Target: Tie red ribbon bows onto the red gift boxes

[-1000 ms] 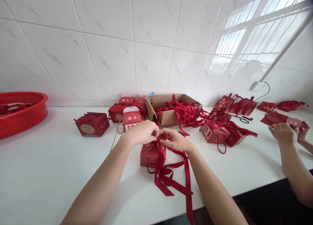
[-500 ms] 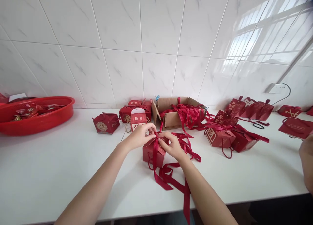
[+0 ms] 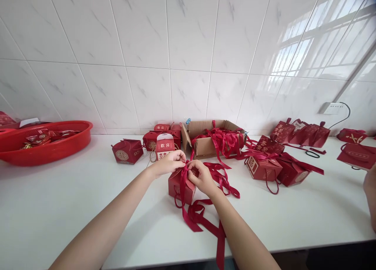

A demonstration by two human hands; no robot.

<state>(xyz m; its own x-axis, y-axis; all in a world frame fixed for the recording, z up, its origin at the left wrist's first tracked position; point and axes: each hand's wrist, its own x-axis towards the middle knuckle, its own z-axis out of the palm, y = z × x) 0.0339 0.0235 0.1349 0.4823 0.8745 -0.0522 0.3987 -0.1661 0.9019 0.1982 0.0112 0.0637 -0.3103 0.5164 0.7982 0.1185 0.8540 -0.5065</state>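
Observation:
A small red gift box (image 3: 174, 183) stands on the white table in front of me. Dark red ribbon (image 3: 183, 183) runs over its top and hangs down its front, with a long loose length (image 3: 207, 223) trailing over the table edge. My left hand (image 3: 172, 161) pinches the ribbon at the box top from the left. My right hand (image 3: 201, 176) has thumb and finger closed on the ribbon beside it. The fingertips nearly meet at the knot, whose details they partly hide.
An open cardboard box (image 3: 205, 146) of ribbons sits behind. Red gift boxes stand left (image 3: 127, 150) and right (image 3: 263, 166). A red basin (image 3: 47, 148) is at the far left. Another person's hand (image 3: 370, 195) shows at the right edge beside a red box (image 3: 357, 155).
The view has shifted slightly. The gift box has turned a little, and both my hands remain at the ribbon on its top with small finger movements.

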